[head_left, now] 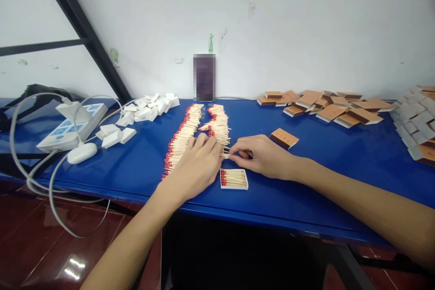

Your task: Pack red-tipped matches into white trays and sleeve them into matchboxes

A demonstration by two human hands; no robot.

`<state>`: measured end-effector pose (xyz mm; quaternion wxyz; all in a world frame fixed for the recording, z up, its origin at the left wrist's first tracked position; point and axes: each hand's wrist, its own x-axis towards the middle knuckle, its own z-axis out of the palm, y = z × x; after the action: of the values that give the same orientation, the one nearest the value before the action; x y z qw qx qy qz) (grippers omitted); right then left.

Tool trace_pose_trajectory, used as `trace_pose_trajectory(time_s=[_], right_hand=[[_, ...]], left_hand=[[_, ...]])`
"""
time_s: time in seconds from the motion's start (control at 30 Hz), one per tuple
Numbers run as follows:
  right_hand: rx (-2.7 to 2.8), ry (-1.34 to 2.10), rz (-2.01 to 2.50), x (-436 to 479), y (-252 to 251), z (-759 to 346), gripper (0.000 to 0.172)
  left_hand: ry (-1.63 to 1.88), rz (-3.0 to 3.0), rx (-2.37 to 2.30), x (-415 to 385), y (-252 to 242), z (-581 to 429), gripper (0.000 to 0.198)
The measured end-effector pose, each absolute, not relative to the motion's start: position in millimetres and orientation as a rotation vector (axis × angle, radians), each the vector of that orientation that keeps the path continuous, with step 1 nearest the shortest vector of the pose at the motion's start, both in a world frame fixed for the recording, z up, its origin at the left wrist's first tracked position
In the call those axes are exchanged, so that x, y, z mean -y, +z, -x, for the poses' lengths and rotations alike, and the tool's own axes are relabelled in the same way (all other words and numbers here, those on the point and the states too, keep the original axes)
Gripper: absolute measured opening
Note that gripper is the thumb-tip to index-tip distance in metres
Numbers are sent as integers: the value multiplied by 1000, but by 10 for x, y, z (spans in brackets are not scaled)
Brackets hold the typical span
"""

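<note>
In the head view, a white match tray (234, 187) is lying on the blue table (272, 208) near its front edge, holding a layer of matches with their red heads pointing left. Just beyond the tray, the right hand (265, 156) is pinching the ends of a few loose matchsticks (225, 156) between thumb and fingertips. The left hand (201, 163) is resting palm down just left of and beyond the tray, its fingers curling over the matches; its thumb is hiding underneath, so whether it is gripping those matchsticks I cannot tell. A long row of matches (181, 140) is running away to the left of the tray, partly under the left hand, and a shorter row (220, 122) is lying straight beyond the tray, its heads also facing left. To the right of the tray and farther back, a single orange matchbox sleeve (284, 137) is lying behind the right hand, with a heap of similar sleeves (329, 106) spreading beyond it. Far right of the tray, a stack of matchboxes (416, 120) is standing, partly out of frame. Far left of the tray, a pile of white box pieces (149, 108) and a power strip (74, 124) with white cables are sitting.
</note>
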<state>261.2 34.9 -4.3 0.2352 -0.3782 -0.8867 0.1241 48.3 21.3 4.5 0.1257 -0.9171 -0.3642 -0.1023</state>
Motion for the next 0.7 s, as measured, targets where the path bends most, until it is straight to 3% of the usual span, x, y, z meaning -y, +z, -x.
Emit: trace_pose_trajectory(time_s=[0.57, 0.7], right_hand=[[2467, 462, 956, 39, 166, -2605, 13], [2510, 484, 962, 71, 187, -2593, 11]], left_hand=[[-301, 3112, 1098, 19, 390, -320, 17], [-377, 3038, 1186, -71, 485, -126, 24]])
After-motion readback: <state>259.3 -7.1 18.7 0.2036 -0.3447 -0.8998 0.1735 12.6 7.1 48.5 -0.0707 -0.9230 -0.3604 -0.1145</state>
